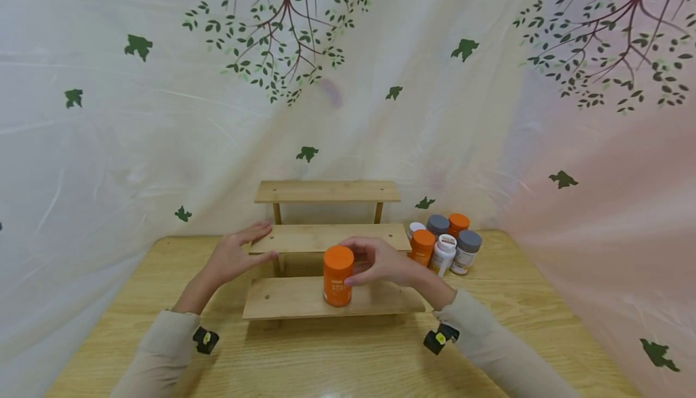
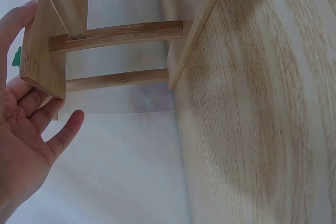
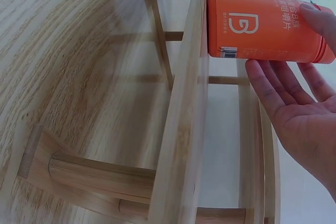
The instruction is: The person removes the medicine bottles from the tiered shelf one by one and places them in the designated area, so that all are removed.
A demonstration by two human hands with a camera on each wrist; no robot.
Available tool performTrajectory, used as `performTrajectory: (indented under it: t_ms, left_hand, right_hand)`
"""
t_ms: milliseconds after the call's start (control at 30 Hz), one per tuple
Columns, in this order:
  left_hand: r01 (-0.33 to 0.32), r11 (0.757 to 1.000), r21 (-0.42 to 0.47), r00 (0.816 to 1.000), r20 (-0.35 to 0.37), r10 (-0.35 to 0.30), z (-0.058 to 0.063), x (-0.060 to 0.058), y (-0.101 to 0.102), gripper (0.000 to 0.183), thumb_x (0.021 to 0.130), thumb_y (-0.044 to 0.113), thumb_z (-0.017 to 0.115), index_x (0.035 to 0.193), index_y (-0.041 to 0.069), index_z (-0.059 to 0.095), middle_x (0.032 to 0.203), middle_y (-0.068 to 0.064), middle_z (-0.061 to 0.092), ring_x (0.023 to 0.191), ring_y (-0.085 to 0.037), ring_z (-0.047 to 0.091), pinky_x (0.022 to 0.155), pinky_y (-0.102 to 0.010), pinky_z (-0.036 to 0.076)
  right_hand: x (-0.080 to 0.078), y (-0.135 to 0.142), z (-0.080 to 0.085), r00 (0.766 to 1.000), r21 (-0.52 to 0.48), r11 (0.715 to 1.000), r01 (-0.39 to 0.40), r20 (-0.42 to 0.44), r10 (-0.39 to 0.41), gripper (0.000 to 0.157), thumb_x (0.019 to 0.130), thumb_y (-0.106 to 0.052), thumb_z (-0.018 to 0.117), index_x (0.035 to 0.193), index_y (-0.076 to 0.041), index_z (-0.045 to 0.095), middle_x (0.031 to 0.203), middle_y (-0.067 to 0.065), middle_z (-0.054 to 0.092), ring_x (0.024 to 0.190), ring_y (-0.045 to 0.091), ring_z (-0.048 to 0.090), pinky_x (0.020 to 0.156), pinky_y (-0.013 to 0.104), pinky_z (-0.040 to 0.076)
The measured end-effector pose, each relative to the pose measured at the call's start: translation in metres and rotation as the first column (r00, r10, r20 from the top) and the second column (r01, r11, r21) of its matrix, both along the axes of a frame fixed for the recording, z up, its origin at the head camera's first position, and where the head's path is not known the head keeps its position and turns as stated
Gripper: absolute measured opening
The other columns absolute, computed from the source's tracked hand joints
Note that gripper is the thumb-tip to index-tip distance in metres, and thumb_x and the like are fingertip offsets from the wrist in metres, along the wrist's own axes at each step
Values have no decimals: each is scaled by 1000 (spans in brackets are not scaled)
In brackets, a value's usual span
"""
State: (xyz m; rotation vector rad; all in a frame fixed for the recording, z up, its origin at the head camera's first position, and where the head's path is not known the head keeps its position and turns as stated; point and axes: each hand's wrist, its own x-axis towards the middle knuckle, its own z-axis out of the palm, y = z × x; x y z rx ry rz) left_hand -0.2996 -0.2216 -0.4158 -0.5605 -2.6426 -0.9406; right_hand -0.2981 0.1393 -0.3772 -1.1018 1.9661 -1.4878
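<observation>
An orange pill bottle point(image 1: 338, 277) with an orange cap stands upright on the lowest board of a three-tier wooden shelf point(image 1: 293, 298). My right hand point(image 1: 380, 260) grips it from the right side, thumb in front and fingers behind. In the right wrist view the bottle point(image 3: 257, 27) has its base against the board, with white lettering on its label. My left hand point(image 1: 231, 256) holds the left end of the middle board. In the left wrist view, the thumb and fingers of that hand point(image 2: 26, 140) lie on either side of the board's end point(image 2: 44, 72).
Right of the shelf several bottles stand grouped on the wooden table point(image 1: 516, 313): orange ones point(image 1: 422, 246), a white one point(image 1: 443, 253) and grey-capped ones point(image 1: 466, 252). A pale curtain point(image 1: 163, 144) printed with leaves hangs behind the table.
</observation>
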Motion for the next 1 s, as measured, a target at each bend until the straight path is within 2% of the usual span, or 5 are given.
performTrajectory:
  t_ms: [333, 600, 800, 1000]
  left_hand:
    - [0, 1000, -10, 1000, 4, 1, 1, 1, -1, 72, 86, 43, 81, 143, 6, 59, 153, -14, 51, 143, -38, 48, 114, -60, 40]
    - [-8, 1000, -23, 1000, -3, 8, 2, 0, -1, 71, 88, 42, 80, 144, 6, 58, 153, -15, 51, 143, -38, 47, 114, -61, 39]
    - [-8, 999, -31, 1000, 11, 9, 2, 0, -2, 72, 87, 43, 80, 145, 6, 57, 154, -14, 50, 144, -37, 46, 115, -60, 39]
    - [-4, 1000, -14, 1000, 25, 4, 3, 0, -2, 73, 86, 44, 81, 145, 7, 57, 155, -12, 50, 145, -37, 46, 115, -60, 38]
  right_hand:
    - [0, -1, 2, 1000, 6, 1000, 4, -9, -4, 57, 87, -2, 80, 139, -6, 57, 133, 14, 64, 121, 23, 65, 104, 47, 54]
    - [1, 1, 10, 1000, -9, 1000, 13, -25, -13, 58, 85, -3, 81, 138, -6, 58, 133, 15, 64, 121, 22, 64, 103, 43, 55]
    - [0, 7, 16, 999, 17, 999, 31, -23, -31, 58, 85, -6, 82, 139, -7, 58, 135, 14, 64, 122, 23, 64, 103, 43, 55]
    - [-3, 15, 20, 997, 41, 998, 56, -58, -53, 58, 86, -9, 83, 138, -9, 59, 133, 12, 65, 120, 23, 65, 100, 42, 57]
